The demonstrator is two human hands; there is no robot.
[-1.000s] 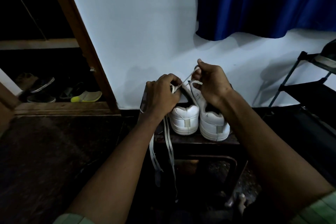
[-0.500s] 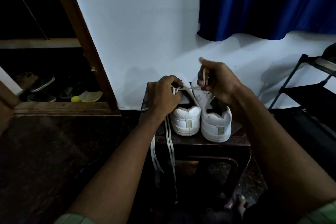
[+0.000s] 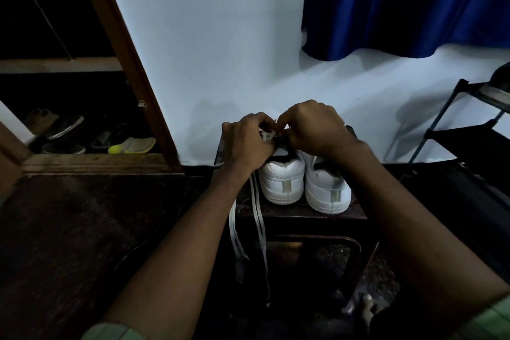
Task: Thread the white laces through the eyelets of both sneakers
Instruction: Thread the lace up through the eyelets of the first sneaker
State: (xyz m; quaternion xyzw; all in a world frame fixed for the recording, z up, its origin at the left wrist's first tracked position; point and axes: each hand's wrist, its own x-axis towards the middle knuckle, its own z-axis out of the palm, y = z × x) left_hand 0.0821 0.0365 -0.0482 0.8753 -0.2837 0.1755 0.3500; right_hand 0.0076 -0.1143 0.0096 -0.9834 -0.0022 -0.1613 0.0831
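Note:
Two white sneakers stand side by side, heels toward me, on a small dark stool [image 3: 303, 214]: the left sneaker [image 3: 282, 179] and the right sneaker [image 3: 328, 190]. My left hand [image 3: 248, 143] and my right hand [image 3: 314, 130] meet above the left sneaker's tongue, fingers curled and pinching a white lace [image 3: 269, 135] between them. Loose white lace ends [image 3: 259, 226] hang from under my left hand down past the stool's front edge. The eyelets are hidden behind my hands.
A white wall stands directly behind the stool, with a blue curtain [image 3: 400, 3] at upper right. A black shoe rack [image 3: 474, 141] is at the right. Left of a wooden door frame [image 3: 129, 63], several shoes [image 3: 82, 138] lie on the floor. A foot [image 3: 364, 309] shows below the stool.
My right hand has come down and to the left from its raised pull, closing in on my left hand over the left sneaker. The taut lace between them is now bunched at the fingertips.

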